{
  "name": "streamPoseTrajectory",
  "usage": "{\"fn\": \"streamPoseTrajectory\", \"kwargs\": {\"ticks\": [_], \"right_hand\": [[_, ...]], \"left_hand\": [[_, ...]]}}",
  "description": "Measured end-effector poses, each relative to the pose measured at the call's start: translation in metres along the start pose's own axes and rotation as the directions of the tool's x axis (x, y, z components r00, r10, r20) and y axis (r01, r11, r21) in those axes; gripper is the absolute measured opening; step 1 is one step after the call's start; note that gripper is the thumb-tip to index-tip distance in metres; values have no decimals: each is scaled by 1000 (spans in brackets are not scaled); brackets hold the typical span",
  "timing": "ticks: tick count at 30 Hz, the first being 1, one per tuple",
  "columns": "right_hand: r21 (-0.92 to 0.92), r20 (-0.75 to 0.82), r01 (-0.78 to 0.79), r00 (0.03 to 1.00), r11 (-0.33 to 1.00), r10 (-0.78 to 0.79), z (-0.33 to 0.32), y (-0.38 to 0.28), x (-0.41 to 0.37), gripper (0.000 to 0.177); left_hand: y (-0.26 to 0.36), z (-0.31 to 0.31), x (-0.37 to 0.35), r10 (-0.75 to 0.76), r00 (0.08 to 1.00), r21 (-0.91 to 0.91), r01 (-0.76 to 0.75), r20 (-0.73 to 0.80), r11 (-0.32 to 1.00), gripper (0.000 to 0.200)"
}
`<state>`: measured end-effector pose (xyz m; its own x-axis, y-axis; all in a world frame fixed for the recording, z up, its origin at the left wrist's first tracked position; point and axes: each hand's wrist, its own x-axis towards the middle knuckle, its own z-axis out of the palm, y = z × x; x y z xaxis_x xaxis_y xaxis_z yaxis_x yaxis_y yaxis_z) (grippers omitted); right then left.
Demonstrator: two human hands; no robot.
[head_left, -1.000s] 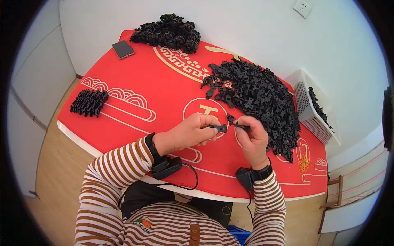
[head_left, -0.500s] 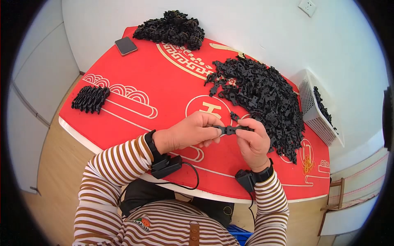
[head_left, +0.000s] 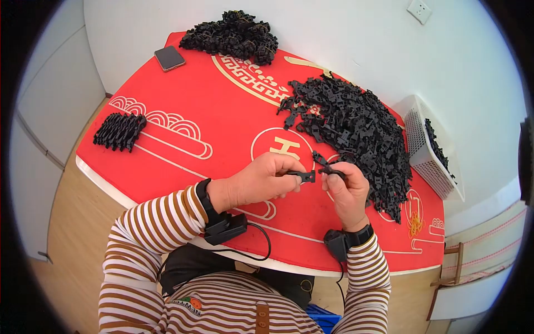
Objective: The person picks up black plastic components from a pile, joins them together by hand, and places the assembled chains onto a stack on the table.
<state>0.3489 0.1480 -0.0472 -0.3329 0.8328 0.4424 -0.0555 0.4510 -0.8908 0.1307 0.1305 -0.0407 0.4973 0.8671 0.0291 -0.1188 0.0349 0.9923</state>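
My left hand [head_left: 273,175] is closed on a small black plastic clip [head_left: 307,177], whose flat end with a hole sticks out to the right. Across a narrow gap, my right hand [head_left: 349,189] pinches black plastic clips [head_left: 319,158]; one points up and left from the fingertips, and another lies along the fingers. How many the right hand holds is partly hidden. Just beyond that hand spreads a large loose pile of the same black clips [head_left: 361,133].
A neat stack of black clips [head_left: 119,132] lies at the left. Banded bundles [head_left: 231,39] and a phone [head_left: 169,58] lie at the back of the red table [head_left: 189,100]. A white basket [head_left: 429,150] stands right, near yellow rubber bands [head_left: 415,224].
The clips held between my hands were touching end to end; now a gap separates them. My right hand has shifted slightly right.
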Motion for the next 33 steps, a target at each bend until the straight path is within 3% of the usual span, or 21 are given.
{"fn": "streamPoseTrajectory", "kwargs": {"ticks": [2,5,17,33], "right_hand": [[89,58,-57,997,994,52,2,-2,1,12],[223,19,-120,993,967,119,12,-9,1,13],[-54,105,-63,992,997,68,9,-12,-2,12],[-161,103,-35,993,986,52,9,-13,-2,13]], "left_hand": [[-2,0,0,9,1000,4,-9,6,1000,20],[-5,-1,1,42,999,17,-42,4,999,20],[-8,2,2,180,983,97,-178,-18,979,20],[-12,0,0,261,965,259,-258,24,931,23]]}}
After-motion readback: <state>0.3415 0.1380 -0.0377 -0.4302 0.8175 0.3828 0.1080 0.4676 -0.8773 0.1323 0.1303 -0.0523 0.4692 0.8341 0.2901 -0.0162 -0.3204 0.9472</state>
